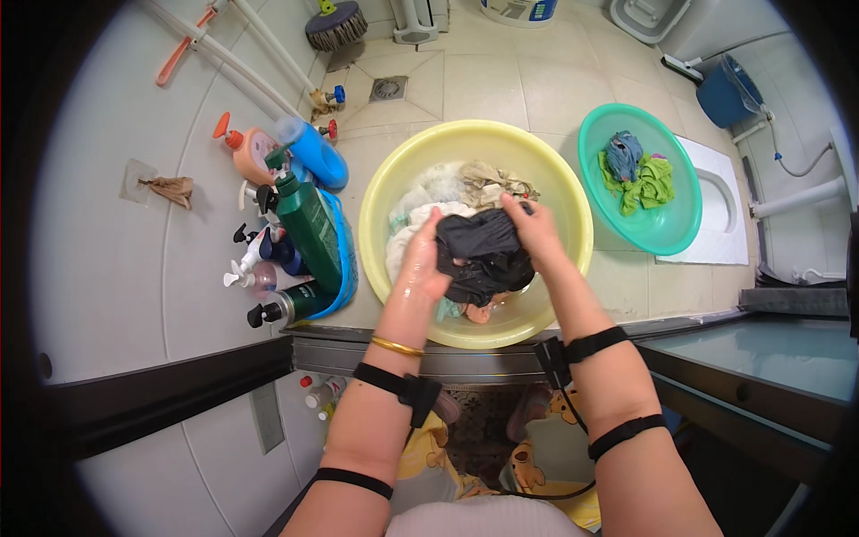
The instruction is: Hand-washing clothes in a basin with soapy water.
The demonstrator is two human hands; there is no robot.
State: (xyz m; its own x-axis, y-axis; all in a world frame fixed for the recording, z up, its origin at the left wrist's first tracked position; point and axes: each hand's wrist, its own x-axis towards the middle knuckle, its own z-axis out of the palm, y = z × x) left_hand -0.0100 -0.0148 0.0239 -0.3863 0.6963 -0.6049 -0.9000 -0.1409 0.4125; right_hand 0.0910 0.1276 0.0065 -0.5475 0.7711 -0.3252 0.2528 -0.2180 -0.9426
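Note:
A wet black garment (488, 268) is stretched between my two hands over a pale yellow basin (580, 224). My left hand (422, 261) grips its left side, with the fingers partly hidden by the cloth. On the other side, my right hand (534, 234) is closed on the garment's upper right edge. Beneath and around it lie white soapy clothes (420, 208), with suds at the far left of the water. A beige cloth (488, 182) sits at the far side of the basin. Part of a peach-coloured cloth (480, 313) shows near the front.
To the right, a green basin (687, 192) holds blue-grey and lime cloths beside a squat toilet (725, 201). At left, a blue basket (344, 268) holds several pump bottles. A dark door sill (447, 362) runs just in front of me; a floor drain (388, 88) lies beyond.

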